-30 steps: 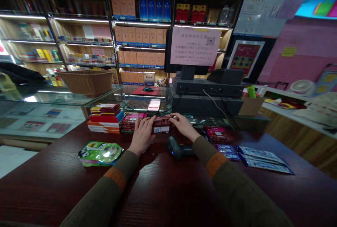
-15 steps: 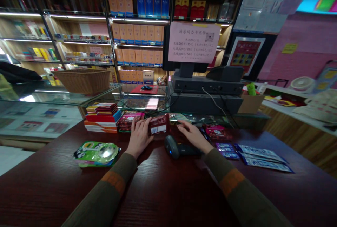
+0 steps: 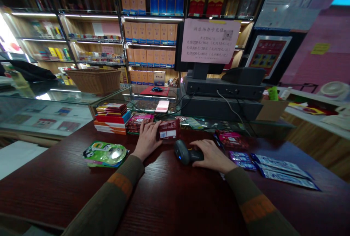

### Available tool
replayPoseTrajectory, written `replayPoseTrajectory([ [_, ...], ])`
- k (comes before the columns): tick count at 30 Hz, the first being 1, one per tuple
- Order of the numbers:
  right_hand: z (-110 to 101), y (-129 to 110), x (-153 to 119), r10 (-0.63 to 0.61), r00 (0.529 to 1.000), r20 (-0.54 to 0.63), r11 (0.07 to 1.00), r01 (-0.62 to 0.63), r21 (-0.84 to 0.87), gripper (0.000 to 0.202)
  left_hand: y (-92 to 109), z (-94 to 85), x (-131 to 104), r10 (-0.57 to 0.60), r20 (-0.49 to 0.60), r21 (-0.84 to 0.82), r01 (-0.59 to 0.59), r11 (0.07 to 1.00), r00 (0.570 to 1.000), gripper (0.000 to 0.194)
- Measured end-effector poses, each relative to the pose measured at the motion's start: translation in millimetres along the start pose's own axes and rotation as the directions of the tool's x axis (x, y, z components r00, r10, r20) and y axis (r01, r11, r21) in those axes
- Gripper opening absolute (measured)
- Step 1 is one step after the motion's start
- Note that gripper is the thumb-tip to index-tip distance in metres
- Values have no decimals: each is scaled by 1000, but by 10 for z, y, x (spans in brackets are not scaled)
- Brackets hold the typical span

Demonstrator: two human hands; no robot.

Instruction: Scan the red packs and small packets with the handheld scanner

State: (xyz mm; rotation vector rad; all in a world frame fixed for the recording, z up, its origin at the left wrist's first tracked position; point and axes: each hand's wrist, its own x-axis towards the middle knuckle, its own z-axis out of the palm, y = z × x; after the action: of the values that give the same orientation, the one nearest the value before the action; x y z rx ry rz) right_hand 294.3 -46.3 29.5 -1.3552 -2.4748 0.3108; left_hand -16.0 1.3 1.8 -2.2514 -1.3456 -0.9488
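My left hand (image 3: 149, 140) holds a dark red snack packet (image 3: 168, 129) by its left end, with a white label and barcode facing me. On the brown counter in front lies a black barcode scanner (image 3: 183, 152), a small blue light glowing on its head. My right hand (image 3: 212, 154) is closed around the scanner's handle, thumb on the near side and fingers over the top. Just behind my left hand are pink-and-brown packets (image 3: 140, 122). A similar packet (image 3: 232, 139) lies beyond my right hand, near small purple packets (image 3: 242, 160).
Left on the counter are a green panda-printed package (image 3: 105, 153) and a stack of red and orange boxes (image 3: 112, 119). Long blue-white sachets (image 3: 286, 170) lie at the right. Behind stand a register (image 3: 218, 99) with a pink sign (image 3: 210, 41) and a wicker basket (image 3: 94, 81).
My right hand has come down from above the scanner and closed on its handle. My left hand still holds the dark red packet. The whole view has shifted slightly.
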Motion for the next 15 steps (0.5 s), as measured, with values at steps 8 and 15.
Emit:
replayPoseTrajectory([
  [8, 37, -29, -45, -10, 999, -43, 1000, 11, 14, 41, 26, -33, -3, 3, 14, 7, -3, 1000, 1000, 84],
  [15, -118, -160, -82, -79, 993, -87, 992, 87, 90, 48, 10, -22, -19, -18, -2, 8, 18, 1000, 1000, 80],
])
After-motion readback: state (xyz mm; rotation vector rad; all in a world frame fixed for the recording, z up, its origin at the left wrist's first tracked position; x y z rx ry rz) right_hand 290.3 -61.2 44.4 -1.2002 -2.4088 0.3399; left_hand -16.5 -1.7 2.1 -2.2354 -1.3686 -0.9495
